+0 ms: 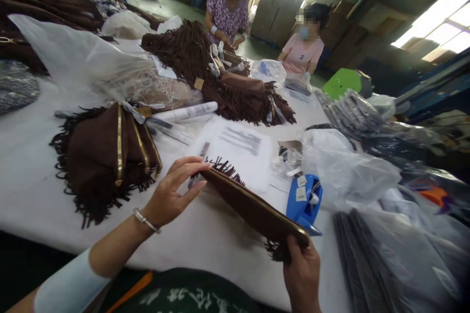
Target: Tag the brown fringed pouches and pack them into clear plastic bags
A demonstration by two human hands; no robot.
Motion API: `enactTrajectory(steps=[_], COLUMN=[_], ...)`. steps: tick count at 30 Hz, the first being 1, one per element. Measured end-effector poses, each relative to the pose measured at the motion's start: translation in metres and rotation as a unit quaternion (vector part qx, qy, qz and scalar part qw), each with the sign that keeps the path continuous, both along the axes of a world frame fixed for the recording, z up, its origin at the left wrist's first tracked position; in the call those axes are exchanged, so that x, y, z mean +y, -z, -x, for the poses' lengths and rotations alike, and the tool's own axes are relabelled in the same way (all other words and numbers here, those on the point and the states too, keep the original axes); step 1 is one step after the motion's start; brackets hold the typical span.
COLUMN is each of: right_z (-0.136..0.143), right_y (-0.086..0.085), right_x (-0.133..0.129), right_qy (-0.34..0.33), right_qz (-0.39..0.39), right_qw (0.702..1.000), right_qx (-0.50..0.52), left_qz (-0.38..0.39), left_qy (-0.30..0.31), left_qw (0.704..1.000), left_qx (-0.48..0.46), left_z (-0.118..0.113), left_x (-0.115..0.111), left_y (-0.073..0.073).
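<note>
A brown fringed pouch (249, 205) with a gold zipper along its top edge is held up slantwise over the white table. My left hand (176, 193) pinches its upper left corner between thumb and fingers. The lower right corner is gripped by my right hand (303, 269), thumb on the near side. Fringe shows behind the pouch and below its right end. Beyond it lie printed white sheets (238, 146). Left of my left hand rests a brown fringed bag (99, 146) with gold zippers.
A blue tape dispenser (303, 200) stands right of the pouch. Clear plastic bags (345, 161) and dark flat pieces (363, 254) cover the right side. More fringed bags (242, 93) lie at the back, beside a rolled white sheet (187, 111). Several people are across the table.
</note>
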State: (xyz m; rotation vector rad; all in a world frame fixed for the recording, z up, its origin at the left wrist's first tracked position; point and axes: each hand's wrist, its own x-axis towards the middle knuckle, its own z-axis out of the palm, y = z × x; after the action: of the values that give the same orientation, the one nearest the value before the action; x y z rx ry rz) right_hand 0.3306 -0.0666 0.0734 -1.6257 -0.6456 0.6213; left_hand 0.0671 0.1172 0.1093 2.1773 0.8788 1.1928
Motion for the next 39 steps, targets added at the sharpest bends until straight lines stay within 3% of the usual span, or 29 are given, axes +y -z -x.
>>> enactTrajectory(steps=[3, 7, 11, 16, 21, 30, 36, 39], right_z=[0.001, 0.000, -0.007, -0.018, -0.018, -0.010, -0.009, -0.010], right_y=[0.005, 0.013, 0.023, 0.040, 0.045, 0.033, 0.035, 0.037], right_x=[0.000, 0.003, 0.004, 0.002, 0.002, 0.007, 0.004, 0.001], right_qy=[0.033, 0.053, 0.117, 0.150, 0.131, 0.162, 0.136, 0.122], right_qz=[-0.036, -0.083, -0.089, -0.030, 0.008, 0.029, 0.021, -0.003], right_qw=[0.994, 0.975, 0.962, 0.952, 0.963, 0.951, 0.963, 0.973], right_qx=[0.099, 0.198, 0.232, 0.264, 0.237, 0.260, 0.231, 0.196], left_qz=[-0.050, -0.051, 0.061, 0.199, 0.299, 0.430, 0.485, 0.497], left_qy=[0.044, 0.073, 0.091, 0.104, 0.083, 0.087, 0.095, 0.084], left_qw=[0.995, 0.991, 0.992, 0.974, 0.950, 0.890, 0.853, 0.848], left_qx=[0.080, 0.102, 0.069, 0.022, -0.030, -0.123, -0.168, -0.162], left_z=[-0.001, -0.017, -0.026, -0.029, -0.024, -0.012, -0.009, -0.008], left_x=[0.017, 0.037, 0.038, 0.021, 0.012, 0.009, 0.007, 0.006], left_y=[0.006, 0.022, 0.022, 0.011, 0.015, 0.026, 0.026, 0.026])
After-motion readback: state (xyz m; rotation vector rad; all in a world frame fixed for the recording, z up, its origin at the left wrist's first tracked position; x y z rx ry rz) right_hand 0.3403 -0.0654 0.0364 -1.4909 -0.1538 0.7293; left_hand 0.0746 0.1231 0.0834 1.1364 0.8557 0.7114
